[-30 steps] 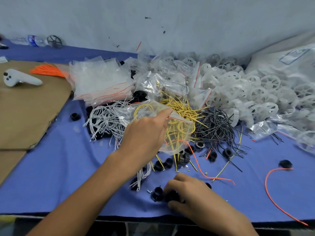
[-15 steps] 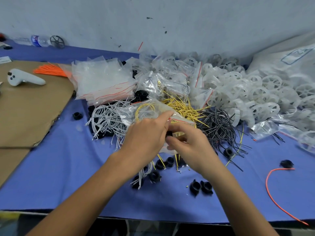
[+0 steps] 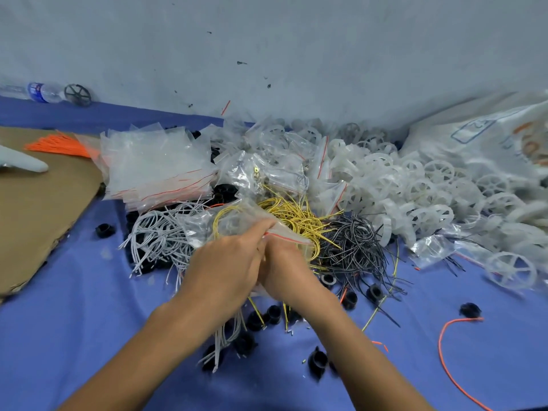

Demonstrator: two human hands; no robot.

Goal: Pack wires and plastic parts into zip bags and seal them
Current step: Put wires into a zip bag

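Observation:
A clear zip bag (image 3: 237, 221) with a red seal line and a looped yellow wire inside sits at the table's middle. My left hand (image 3: 225, 268) grips its mouth from the left. My right hand (image 3: 284, 271) presses against the left one, fingers tucked into the bag's opening; what it holds is hidden. Behind lie yellow wires (image 3: 293, 215), black wires (image 3: 353, 247) and grey wires (image 3: 157, 238). Black plastic parts (image 3: 269, 315) are scattered below my hands.
A stack of empty zip bags (image 3: 154, 167) lies at back left, white plastic wheels (image 3: 415, 191) heap at back right. Brown cardboard (image 3: 38, 209) with orange wires (image 3: 59, 143) covers the left. A loose orange wire (image 3: 444, 351) curls at the right on the blue table (image 3: 74, 321).
My right hand left the black parts near the front edge, rose to the bag and now has its fingers in the bag's mouth. The left hand kept its hold on the bag.

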